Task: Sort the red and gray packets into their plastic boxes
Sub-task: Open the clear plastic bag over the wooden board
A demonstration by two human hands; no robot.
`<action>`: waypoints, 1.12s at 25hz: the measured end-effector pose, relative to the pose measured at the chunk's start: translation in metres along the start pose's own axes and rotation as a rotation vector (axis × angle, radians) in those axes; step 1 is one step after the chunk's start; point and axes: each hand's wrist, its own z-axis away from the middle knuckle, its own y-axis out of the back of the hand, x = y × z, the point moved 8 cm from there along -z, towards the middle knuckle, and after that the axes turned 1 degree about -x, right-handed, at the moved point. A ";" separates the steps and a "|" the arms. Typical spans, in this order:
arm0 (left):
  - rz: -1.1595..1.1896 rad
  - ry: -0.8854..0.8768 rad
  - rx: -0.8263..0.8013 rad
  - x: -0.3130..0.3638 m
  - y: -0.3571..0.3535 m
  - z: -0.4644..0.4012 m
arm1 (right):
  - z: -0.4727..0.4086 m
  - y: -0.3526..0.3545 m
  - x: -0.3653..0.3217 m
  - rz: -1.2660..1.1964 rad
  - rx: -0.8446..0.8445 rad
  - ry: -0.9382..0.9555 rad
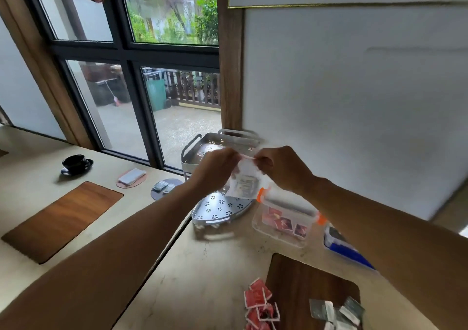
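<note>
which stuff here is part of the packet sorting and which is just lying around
Part of the job:
- small clear plastic bag pinched by left hand and right hand
- clear plastic box with orange clips, red packets inside
- loose red packets
- loose gray packets
- blue-lidded box

Lying about:
- black cup and saucer
- gray perforated metal rack
- wooden placemat

Between the fingers point(234, 155) hangs a clear bag point(244, 180) with grey print. Below them, a grey tray point(220, 209) bears a flower cut-out pattern; a clear box point(281, 224) has orange clips. Red packets point(258, 301) and grey packets point(336, 312) lie on the cream bench point(207, 266).
</note>
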 end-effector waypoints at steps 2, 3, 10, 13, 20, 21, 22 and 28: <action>0.108 0.053 -0.069 0.009 -0.015 0.021 | 0.030 0.010 -0.003 -0.010 -0.016 -0.031; 0.142 0.067 -0.088 0.013 -0.020 0.031 | 0.044 0.014 -0.005 -0.009 -0.016 -0.046; 0.208 0.103 -0.173 0.055 -0.069 0.110 | 0.155 0.029 -0.019 -0.075 0.014 -0.154; 0.218 0.116 -0.194 0.061 -0.101 0.144 | 0.205 0.019 -0.019 -0.110 -0.009 -0.212; 0.274 0.242 -0.267 0.050 -0.192 0.242 | 0.337 -0.036 -0.011 -0.235 -0.144 -0.436; 0.318 0.272 -0.281 0.049 -0.205 0.259 | 0.357 -0.046 -0.010 -0.264 -0.156 -0.474; 0.353 0.302 -0.303 0.047 -0.217 0.275 | 0.377 -0.055 -0.010 -0.287 -0.166 -0.515; 0.462 0.541 -0.343 0.027 -0.269 0.360 | 0.478 -0.101 -0.013 -0.403 -0.125 -0.816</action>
